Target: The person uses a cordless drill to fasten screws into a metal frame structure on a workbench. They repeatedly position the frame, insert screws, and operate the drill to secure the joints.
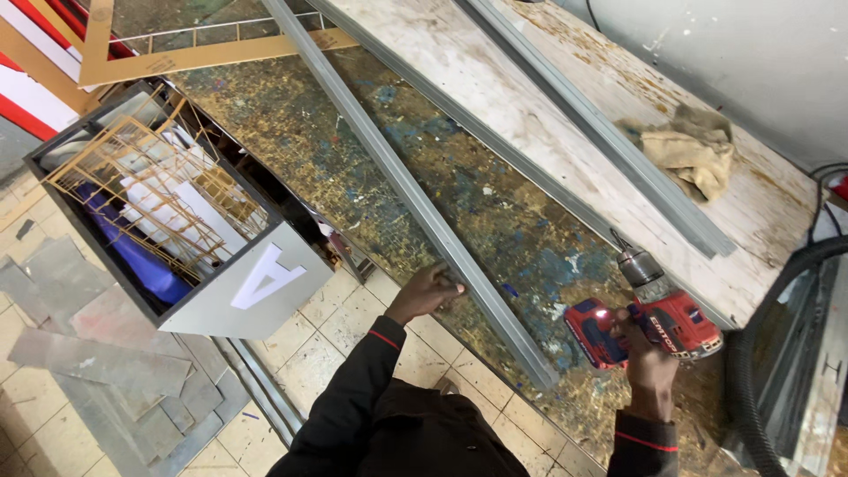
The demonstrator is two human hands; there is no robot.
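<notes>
The left hand, at the lower middle of the frame, presses down on a long grey metal channel that runs diagonally across the paint-stained counter; its fingers curl over the channel's near edge. The right hand, at lower right, grips a red cordless drill, fingers wrapped round the handle, work light on, bit aimed up-left and clear of the channel. The risk I see: the channel is pinned by one hand only, so a biting bit could skid on smooth metal or spin the piece towards those fingers. A rag lies on the pale board at upper right.
</notes>
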